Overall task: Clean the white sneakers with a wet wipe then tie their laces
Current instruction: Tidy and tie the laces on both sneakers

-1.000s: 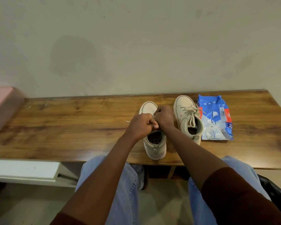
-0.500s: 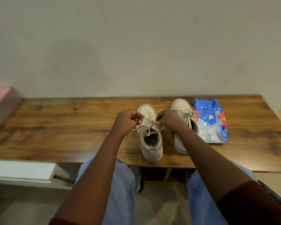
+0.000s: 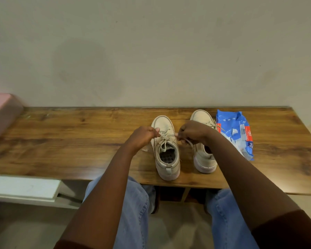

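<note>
Two off-white sneakers stand side by side on the wooden table (image 3: 70, 137), toes toward the wall. The left sneaker (image 3: 166, 155) has its laces (image 3: 166, 136) stretched sideways across the tongue. My left hand (image 3: 142, 136) pinches one lace end on the shoe's left side. My right hand (image 3: 194, 132) pinches the other end on its right side, with a loose lace tail hanging below the fingers. The right sneaker (image 3: 204, 159) is partly hidden behind my right hand and forearm.
A blue wet-wipe pack (image 3: 235, 130) lies right of the sneakers. A small crumpled white scrap (image 3: 145, 149) lies beside the left sneaker, under my left wrist. A pink box (image 3: 2, 114) sits at the table's far left. My denim-clad knees are below the front edge.
My hands, bunched together over the left sneaker a second ago, have drawn apart sideways, pulling the laces taut. The view shifted slightly to the right.
</note>
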